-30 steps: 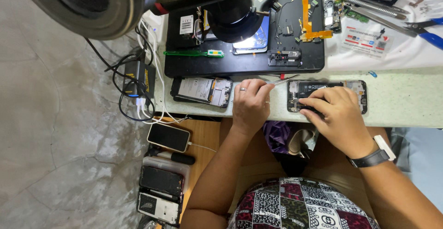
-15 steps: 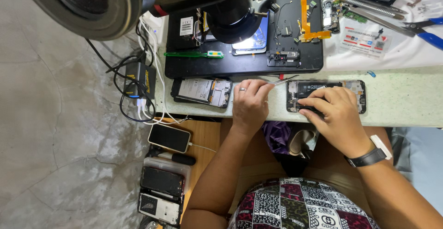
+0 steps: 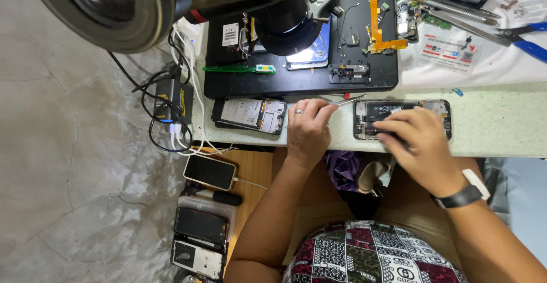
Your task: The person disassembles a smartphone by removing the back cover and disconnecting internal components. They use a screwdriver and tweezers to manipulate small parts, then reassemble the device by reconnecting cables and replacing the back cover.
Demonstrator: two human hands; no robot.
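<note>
The left hand [image 3: 307, 128] pinches a thin tool [image 3: 348, 100], grip clamped on it; the right hand [image 3: 419, 143] presses the opened phone [image 3: 399, 112] on the counter [image 3: 501, 129], its fingers together.

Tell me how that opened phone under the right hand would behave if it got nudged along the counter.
The opened phone lies flat, so it would likely slide, not tip or roll. Its exposed insides look fragile. The right hand pressing on it probably pins it.

The counter [image 3: 501, 129] looks like pale speckled stone, smooth and matt. At twelve o'clock lies a matt black mat [image 3: 296, 83] with a green plastic toothbrush [image 3: 236, 69]; at one o'clock, shiny metal tweezers [image 3: 456, 18]. The floor [image 3: 74, 174] is rough grey concrete.
</note>
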